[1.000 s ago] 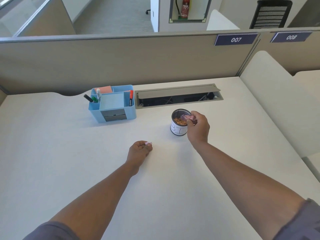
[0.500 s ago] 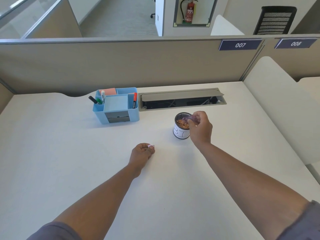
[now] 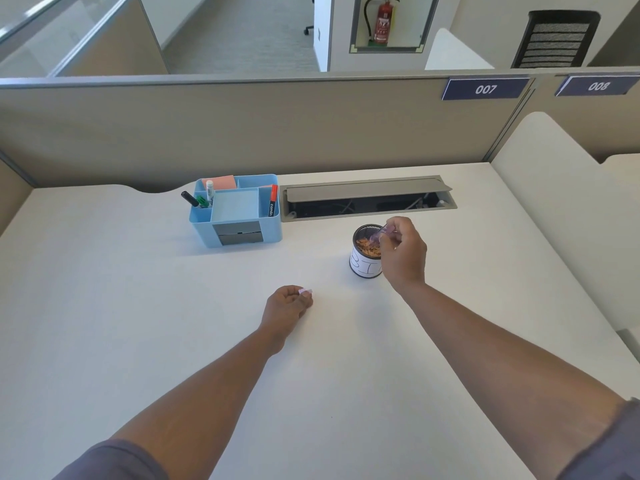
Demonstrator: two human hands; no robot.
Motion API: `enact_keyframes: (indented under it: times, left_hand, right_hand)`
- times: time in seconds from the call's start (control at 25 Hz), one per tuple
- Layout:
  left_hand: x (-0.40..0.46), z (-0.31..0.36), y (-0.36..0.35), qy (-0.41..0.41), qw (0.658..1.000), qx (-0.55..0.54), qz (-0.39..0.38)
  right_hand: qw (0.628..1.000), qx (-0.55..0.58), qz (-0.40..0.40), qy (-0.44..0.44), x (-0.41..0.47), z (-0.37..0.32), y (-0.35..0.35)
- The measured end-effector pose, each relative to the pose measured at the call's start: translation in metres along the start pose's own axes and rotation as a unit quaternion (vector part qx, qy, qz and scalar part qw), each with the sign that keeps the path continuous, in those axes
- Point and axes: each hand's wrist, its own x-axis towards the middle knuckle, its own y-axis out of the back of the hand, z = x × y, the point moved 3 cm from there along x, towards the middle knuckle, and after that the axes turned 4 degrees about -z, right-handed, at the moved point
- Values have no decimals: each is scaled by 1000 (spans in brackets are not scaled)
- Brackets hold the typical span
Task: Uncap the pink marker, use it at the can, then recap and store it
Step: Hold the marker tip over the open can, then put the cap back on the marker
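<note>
1. Head view: the smooth white worktop [image 3: 138, 323] carries a round mesh-walled can [image 3: 363, 261] of orange bits.
2. The right hand [image 3: 403, 252] pinches the blurred pink marker [image 3: 379, 233] over the can's rim.
3. The left hand [image 3: 287, 308] clenches the pink cap [image 3: 305, 291].
4. Near the far edge, a blue plastic organizer [image 3: 239, 216] holds pens.

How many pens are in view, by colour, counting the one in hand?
In the organizer:
black pen: 1
green pen: 1
white pen: 1
red pen: 1
In the right hand:
pink marker: 1
Total: 5
</note>
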Motion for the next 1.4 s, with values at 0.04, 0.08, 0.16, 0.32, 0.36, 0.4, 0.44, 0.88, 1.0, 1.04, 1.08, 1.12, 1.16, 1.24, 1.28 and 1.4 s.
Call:
enact_keyframes:
  times: [0.04,0.08,0.16,0.32,0.36,0.4,0.44,0.88,1.0,1.04,1.08,1.12,1.16,1.24,1.28,1.4]
  left_hand:
    - [0,0,0,-1,1000,0,0]
    - [0,0,0,-1,1000,1,0]
    - [-1,0,0,1,1000,3,-1]
    - [-2,2,-1,4,1000,-1,4]
    - [-3,2,-1,4,1000,-2,5]
    - [-4,2,-1,4,1000,-1,5]
    - [-4,3,-1,5,1000,3,5]
    - [-17,10,-4,23,998,52,2]
    - [-23,22,-3,17,1000,14,14]
    - [-26,29,-3,7,1000,0,15]
    - [-27,38,-4,-7,1000,-8,13]
    - [-29,47,-4,-23,1000,-11,9]
    - [-31,56,-5,-39,999,-12,5]
    - [-38,69,-6,-64,998,-4,0]
    - [-42,74,-6,-72,997,4,-1]
    - [-51,81,-6,-90,996,28,2]
  right_hand:
    - [1000,-7,-5,8,0,-1,-1]
    - [1000,-5,-7,7,0,-1,-1]
    - [1000,12,-6,-6,0,1,-1]
    - [1000,-10,-10,-2,2,4,-3]
    - [1000,6,-4,-10,1,4,-3]
    - [1000,23,1,-21,0,5,-3]
    - [999,36,2,-33,0,6,-4]
    - [973,156,58,-160,-15,10,12]
    - [962,200,49,-178,-24,7,16]
    - [962,209,39,-173,-28,6,17]
    - [961,217,27,-169,-31,6,16]
    - [960,226,11,-166,-35,6,15]
    - [959,234,-9,-163,-40,7,12]
    - [952,252,-67,-161,-50,5,4]
    - [944,267,-97,-164,-54,3,-2]
    - [917,313,-163,-184,-63,-6,-14]
